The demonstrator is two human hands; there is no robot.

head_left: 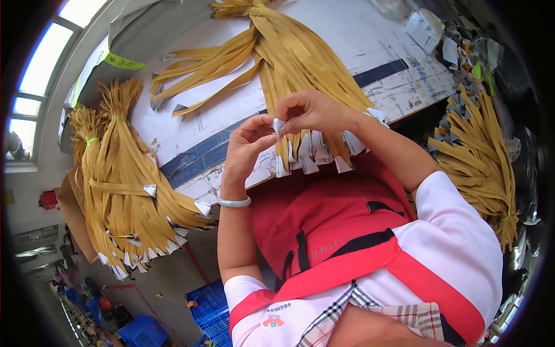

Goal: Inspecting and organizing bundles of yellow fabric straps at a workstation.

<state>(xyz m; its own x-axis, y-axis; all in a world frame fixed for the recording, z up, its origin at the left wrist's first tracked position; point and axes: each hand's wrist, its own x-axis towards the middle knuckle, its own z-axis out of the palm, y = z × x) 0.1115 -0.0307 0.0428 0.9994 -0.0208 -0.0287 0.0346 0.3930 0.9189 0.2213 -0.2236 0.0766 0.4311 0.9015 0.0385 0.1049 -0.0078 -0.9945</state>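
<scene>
A bundle of mustard-yellow flat strips (295,49) lies on the white tabletop, tied at its far end. Its near ends carry white tips (309,165) and hang over the table's front edge. Just above these ends, my left hand (245,147) and my right hand (312,113) meet at one small white tip (277,125). Thumb and fingers of both hands are closed on it from either side. Whether that tip is folded or wrapped is too small to tell. Several strips with grey tips (180,109) fan out to the left of the bundle.
More tied bundles of yellow strips (124,168) hang at the table's left end. Another bundle (480,168) lies at the right, beside dark plastic bags (523,156). Dark tape (202,153) crosses the tabletop. Blue crates (211,312) stand on the floor.
</scene>
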